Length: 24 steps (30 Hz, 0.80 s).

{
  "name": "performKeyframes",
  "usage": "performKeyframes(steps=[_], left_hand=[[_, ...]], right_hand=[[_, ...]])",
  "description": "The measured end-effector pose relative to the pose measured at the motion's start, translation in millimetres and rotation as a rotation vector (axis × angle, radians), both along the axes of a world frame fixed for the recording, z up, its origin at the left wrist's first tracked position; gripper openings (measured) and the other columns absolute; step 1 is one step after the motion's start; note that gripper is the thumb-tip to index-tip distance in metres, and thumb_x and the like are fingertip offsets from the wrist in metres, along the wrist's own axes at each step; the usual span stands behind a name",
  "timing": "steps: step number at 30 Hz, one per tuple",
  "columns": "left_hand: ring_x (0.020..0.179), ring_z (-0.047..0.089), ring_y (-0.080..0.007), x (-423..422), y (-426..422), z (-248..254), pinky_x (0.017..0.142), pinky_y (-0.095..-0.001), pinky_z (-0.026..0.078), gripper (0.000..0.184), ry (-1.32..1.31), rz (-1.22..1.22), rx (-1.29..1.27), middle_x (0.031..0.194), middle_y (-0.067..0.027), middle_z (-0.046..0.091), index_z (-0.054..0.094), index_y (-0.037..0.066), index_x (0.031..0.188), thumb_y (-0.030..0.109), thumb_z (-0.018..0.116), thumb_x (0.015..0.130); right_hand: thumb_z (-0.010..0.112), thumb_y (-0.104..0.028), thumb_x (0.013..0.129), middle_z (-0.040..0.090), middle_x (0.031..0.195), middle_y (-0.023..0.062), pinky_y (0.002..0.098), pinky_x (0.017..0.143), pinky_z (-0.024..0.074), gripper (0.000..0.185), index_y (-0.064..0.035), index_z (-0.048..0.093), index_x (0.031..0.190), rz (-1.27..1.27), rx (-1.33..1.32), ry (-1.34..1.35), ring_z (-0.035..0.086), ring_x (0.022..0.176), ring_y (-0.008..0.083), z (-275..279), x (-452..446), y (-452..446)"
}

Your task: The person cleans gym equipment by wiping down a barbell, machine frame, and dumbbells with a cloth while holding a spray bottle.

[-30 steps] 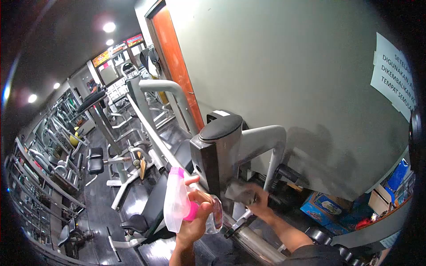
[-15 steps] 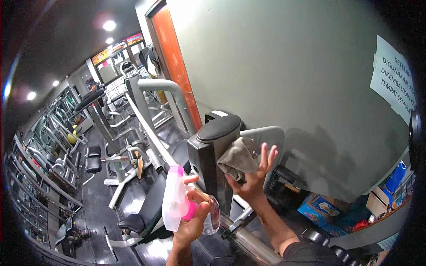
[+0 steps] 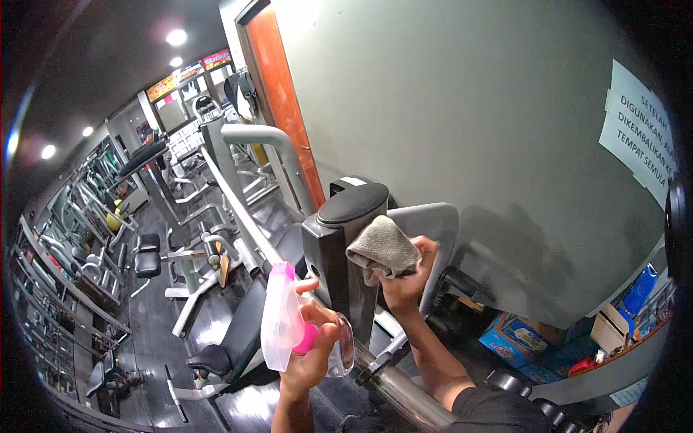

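Observation:
My left hand (image 3: 312,353) is wrapped round a clear spray bottle (image 3: 281,317) with a white and pink head, at the lower middle of the view. A folded grey-brown cloth (image 3: 382,247) is gripped in my right hand (image 3: 410,281), its fingers mostly behind the cloth. Just left of the cloth stands the dark upright of a gym machine, topped by a black rounded cap (image 3: 353,203). Whether the cloth touches the upright I cannot tell.
A thick metal bar (image 3: 408,397) runs below my hands. Grey wall (image 3: 462,108) and an orange door (image 3: 285,101) rise behind. Blue boxes (image 3: 516,335) sit on the floor at right. More gym machines (image 3: 184,245) fill the left, with a black bench (image 3: 249,325) nearer.
My right hand's spread fingers have closed on the cloth, which now bunches up in a fold. The spray bottle stays in my left hand, nearly unmoved.

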<state>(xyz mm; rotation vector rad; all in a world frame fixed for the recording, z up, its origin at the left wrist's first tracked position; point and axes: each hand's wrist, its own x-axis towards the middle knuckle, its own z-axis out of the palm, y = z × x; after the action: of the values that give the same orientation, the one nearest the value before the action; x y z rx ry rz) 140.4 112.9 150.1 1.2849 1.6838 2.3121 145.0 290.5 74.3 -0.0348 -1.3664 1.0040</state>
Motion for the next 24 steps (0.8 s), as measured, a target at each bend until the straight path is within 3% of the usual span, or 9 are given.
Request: performKeyframes(steps=[1, 3, 5, 7, 10, 16, 20, 23, 24], left_hand=[[0.053, 0.05, -0.0137, 1.1, 0.4, 1.0, 0.056, -0.0281, 0.045, 0.07, -0.011, -0.003, 0.008, 0.059, -0.0044, 0.05, 0.031, -0.01, 0.12, 0.037, 0.066, 0.082], [0.053, 0.05, -0.0138, 1.2, 0.5, 1.7, 0.056, -0.0281, 0.045, 0.07, -0.024, -0.005, 0.012, 0.059, -0.0045, 0.05, 0.031, -0.01, 0.12, 0.037, 0.066, 0.082], [0.053, 0.05, -0.0144, 0.5, 0.0, 1.8, 0.056, -0.0281, 0.044, 0.072, -0.026, -0.028, 0.022, 0.059, -0.0048, 0.05, 0.031, -0.01, 0.12, 0.039, 0.066, 0.082], [0.053, 0.05, -0.0146, 1.9, -0.1, 0.8, 0.055, -0.028, 0.044, 0.072, -0.04, -0.02, 0.027, 0.059, -0.005, 0.05, 0.031, -0.01, 0.12, 0.04, 0.066, 0.081], [0.053, 0.051, -0.015, 1.2, -0.6, 0.1, 0.054, -0.0276, 0.043, 0.072, -0.047, -0.015, 0.045, 0.059, -0.0053, 0.05, 0.032, -0.01, 0.12, 0.04, 0.067, 0.081], [0.066, 0.054, -0.0124, -1.7, -6.0, -2.3, 0.067, -0.0274, 0.044, 0.059, -0.045, -0.098, 0.019, 0.067, -0.0028, 0.055, 0.033, -0.006, 0.122, 0.026, 0.066, 0.084], [0.064, 0.054, -0.0123, -0.5, -5.3, 0.1, 0.068, -0.0272, 0.044, 0.056, -0.063, -0.111, 0.037, 0.067, -0.0029, 0.055, 0.035, -0.006, 0.121, 0.022, 0.066, 0.084], [0.064, 0.054, -0.0122, -3.2, -5.2, -1.5, 0.068, -0.0274, 0.045, 0.054, -0.011, -0.102, 0.016, 0.067, -0.0029, 0.054, 0.036, -0.006, 0.121, 0.02, 0.065, 0.084], [0.064, 0.054, -0.0122, -3.3, -5.5, -0.6, 0.068, -0.0274, 0.045, 0.054, -0.01, -0.101, 0.014, 0.067, -0.0029, 0.054, 0.036, -0.006, 0.121, 0.02, 0.065, 0.084]], right_hand=[[0.079, -0.006, 0.061, 0.052, 0.101, 0.0103, 0.0298, 0.087, 0.0415, 0.049, -0.0013, 0.056, 0.104, 0.114, -0.135, 0.178, 0.053, 0.097, 0.0183, -2.3, -3.9, -0.3], [0.075, -0.008, 0.066, 0.047, 0.104, 0.0121, 0.0306, 0.092, 0.0393, 0.05, -0.0034, 0.054, 0.111, 0.101, -0.078, 0.114, 0.052, 0.098, 0.0224, 1.6, 4.3, 6.4], [0.075, -0.014, 0.064, 0.044, 0.104, 0.013, 0.0404, 0.096, 0.0374, 0.06, -0.0055, 0.051, 0.118, -0.401, 0.432, -0.224, 0.052, 0.094, 0.0316, 28.7, 20.6, 6.2], [0.072, -0.016, 0.067, 0.046, 0.115, 0.0172, 0.047, 0.1, 0.0341, 0.062, -0.0077, 0.05, 0.125, -0.547, 0.55, -0.273, 0.05, 0.104, 0.0379, 32.3, 18.0, 2.1], [0.061, -0.024, 0.079, 0.032, 0.138, 0.0277, 0.0571, 0.101, 0.0277, 0.051, -0.0063, 0.049, 0.125, -0.149, 0.534, -0.188, 0.033, 0.126, 0.048, 18.0, -4.0, 1.8], [0.061, -0.038, 0.076, 0.042, 0.133, 0.0211, 0.0566, 0.099, 0.0317, 0.046, -0.0183, 0.056, 0.118, -0.163, 0.612, -0.132, 0.039, 0.123, 0.0439, -99.7, -21.9, -4.4], [0.062, -0.04, 0.075, 0.042, 0.134, 0.0194, 0.0555, 0.098, 0.0342, 0.048, -0.0211, 0.056, 0.119, -0.093, 0.587, -0.381, 0.038, 0.124, 0.0436, -201.1, -1.8, -23.4], [0.067, -0.03, 0.074, 0.04, 0.135, 0.0214, 0.0544, 0.099, 0.0348, 0.05, -0.0175, 0.055, 0.121, 0.054, 0.541, -0.445, 0.036, 0.125, 0.0439, -171.7, 10.6, -18.3], [0.069, -0.026, 0.074, 0.039, 0.135, 0.0227, 0.054, 0.1, 0.0342, 0.051, -0.0158, 0.054, 0.122, 0.103, 0.468, -0.262, 0.035, 0.126, 0.0437, -147.6, 7.3, -15.0]])
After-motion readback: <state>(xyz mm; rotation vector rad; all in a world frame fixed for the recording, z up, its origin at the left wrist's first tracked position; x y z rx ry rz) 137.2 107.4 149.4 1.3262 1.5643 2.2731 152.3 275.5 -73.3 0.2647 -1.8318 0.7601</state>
